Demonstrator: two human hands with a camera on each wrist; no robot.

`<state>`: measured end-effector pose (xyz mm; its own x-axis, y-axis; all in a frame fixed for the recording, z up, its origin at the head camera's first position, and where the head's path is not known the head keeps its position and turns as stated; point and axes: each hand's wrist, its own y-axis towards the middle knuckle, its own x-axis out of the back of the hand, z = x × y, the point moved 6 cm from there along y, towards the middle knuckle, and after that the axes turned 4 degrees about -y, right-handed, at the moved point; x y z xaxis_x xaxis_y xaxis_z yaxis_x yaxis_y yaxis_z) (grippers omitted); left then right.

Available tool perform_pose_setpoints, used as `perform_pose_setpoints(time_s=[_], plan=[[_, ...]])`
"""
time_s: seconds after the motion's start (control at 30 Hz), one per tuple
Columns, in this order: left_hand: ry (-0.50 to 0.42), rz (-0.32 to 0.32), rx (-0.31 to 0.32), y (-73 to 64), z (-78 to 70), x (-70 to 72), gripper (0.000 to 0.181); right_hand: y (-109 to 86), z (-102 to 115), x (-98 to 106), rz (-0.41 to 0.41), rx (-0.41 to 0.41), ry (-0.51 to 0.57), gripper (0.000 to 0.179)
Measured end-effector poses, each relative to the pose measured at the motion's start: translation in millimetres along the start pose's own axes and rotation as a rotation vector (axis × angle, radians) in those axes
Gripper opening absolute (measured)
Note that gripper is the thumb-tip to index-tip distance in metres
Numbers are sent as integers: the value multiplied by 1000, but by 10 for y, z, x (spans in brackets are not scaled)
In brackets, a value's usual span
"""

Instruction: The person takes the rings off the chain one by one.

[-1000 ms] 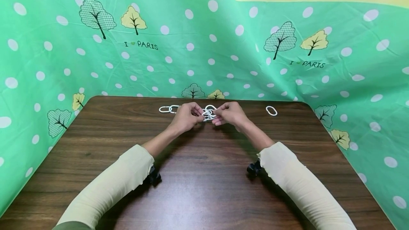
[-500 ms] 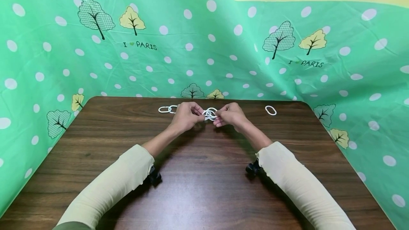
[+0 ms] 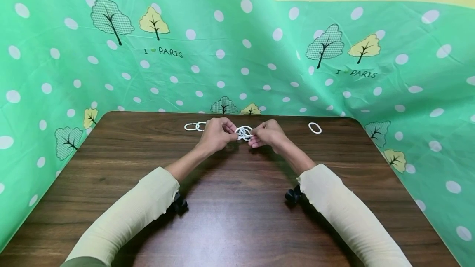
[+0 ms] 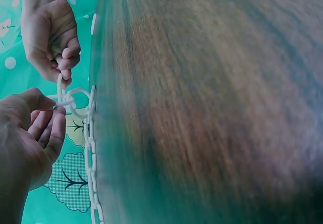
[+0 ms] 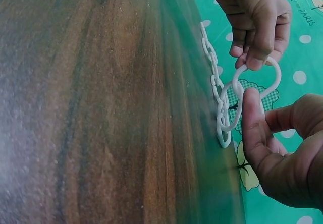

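At the far side of the table, my left hand [image 3: 219, 137] pinches a white oval link [image 5: 278, 77] between thumb and fingers. Facing it, my right hand [image 3: 271, 134] pinches another white link [image 4: 60, 85] with thumb and forefinger. The held links cross each other between the fingertips, and their ends are partly hidden by the fingers. From them a white plastic chain [image 5: 214, 77] runs down to the table and along its far edge, passing behind my left hand in the head view. Its end links [image 3: 191, 127] show left of that hand.
One loose white link [image 3: 315, 128] lies on the brown wooden table [image 3: 237, 217] to the right of my right hand. A green dotted cloth [image 3: 245, 61] hangs right behind the table's far edge. Black wrist mounts [image 3: 293, 195] sit under both sleeves.
The upper link between the hands has tipped lower and now overlaps the other held link. My right hand has shifted very slightly; the left has stayed in place.
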<state>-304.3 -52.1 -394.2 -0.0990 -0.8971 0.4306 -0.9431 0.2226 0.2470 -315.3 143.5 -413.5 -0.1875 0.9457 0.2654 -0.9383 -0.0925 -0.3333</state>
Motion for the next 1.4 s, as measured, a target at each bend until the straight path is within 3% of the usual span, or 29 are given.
perform_pose_setpoints(time_s=[0.27,0.4,0.6,0.8,1.07,1.4], plan=[[-20,-22,1,-5,11,-15,13,36,-19,35,-6,-28,30,22],[-26,-27,2,-9,21,-13,12,51,-31,81,-20,-23,33,29],[-21,-49,20,-29,67,85,11,72,-128,420,-117,-15,24,29],[-26,-46,41,-11,128,140,13,45,-156,625,-118,9,-1,13],[-33,-24,41,-5,133,139,16,-51,-138,834,-95,46,-79,40],[-32,-21,53,4,132,147,12,-143,-233,1119,-113,21,-68,43]])
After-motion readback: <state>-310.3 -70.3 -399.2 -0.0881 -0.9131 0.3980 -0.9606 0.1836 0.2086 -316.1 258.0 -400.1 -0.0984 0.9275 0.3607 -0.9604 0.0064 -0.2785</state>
